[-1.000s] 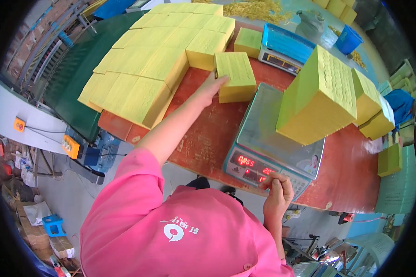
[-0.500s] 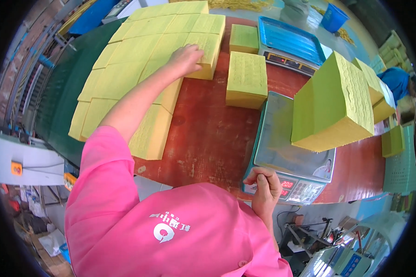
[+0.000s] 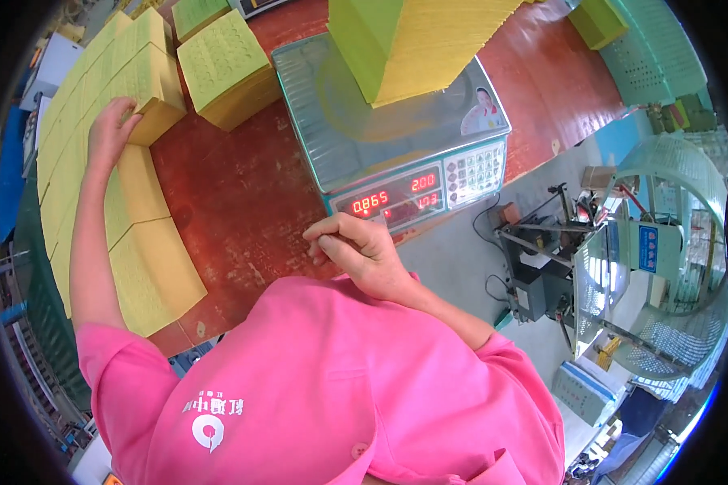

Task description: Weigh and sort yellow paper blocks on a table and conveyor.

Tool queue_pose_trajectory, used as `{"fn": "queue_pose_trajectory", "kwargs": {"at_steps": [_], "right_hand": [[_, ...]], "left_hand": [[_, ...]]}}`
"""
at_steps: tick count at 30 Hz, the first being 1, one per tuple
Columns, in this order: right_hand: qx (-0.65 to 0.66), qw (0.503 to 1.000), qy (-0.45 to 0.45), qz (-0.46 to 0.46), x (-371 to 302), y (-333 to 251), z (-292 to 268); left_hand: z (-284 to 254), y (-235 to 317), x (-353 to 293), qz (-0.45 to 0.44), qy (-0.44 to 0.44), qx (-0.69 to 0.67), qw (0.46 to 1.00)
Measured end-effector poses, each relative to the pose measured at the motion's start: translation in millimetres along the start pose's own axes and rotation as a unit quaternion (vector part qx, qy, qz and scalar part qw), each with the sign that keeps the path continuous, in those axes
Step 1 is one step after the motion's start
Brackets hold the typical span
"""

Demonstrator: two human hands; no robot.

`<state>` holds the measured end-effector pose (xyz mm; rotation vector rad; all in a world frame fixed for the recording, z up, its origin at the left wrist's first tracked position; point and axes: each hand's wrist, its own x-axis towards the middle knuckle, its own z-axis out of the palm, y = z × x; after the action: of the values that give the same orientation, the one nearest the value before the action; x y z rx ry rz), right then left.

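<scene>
Reaching onto rectangular yellow paper blocks (image 3: 155,85) on the scuffed red surface (image 3: 226,194), the left hand (image 3: 110,136) has thumb apart — probably a picking step, needing firm grip next — the right hand (image 3: 366,257) curled together.

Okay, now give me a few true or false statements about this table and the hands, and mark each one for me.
1. The left hand is at the grouped yellow blocks. True.
2. The right hand is lifting a yellow block. False: the right hand has no block and is near the front of the scale.
3. A large yellow block rests on the scale. True.
4. The scale's display is dark. False: the display glows red.
5. The tabletop is red. True.
</scene>
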<state>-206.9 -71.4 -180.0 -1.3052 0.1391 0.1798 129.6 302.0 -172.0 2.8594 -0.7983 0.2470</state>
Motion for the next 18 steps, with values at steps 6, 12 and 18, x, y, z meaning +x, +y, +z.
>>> {"fn": "queue_pose_trajectory", "kwargs": {"at_steps": [6,12,18], "right_hand": [[-0.043,0.999,-0.009,-0.013,-9,4,-6],[0.004,0.999,0.009,0.050,-23,6,-9],[-0.016,0.999,-0.027,0.020,-20,0,-4]], "left_hand": [[0,-11,-17,0.007,0.035,0.061,0.997],[14,22,-11,-0.003,0.059,0.061,0.996],[-5,32,-20,-0.005,0.094,0.117,0.989]]}}
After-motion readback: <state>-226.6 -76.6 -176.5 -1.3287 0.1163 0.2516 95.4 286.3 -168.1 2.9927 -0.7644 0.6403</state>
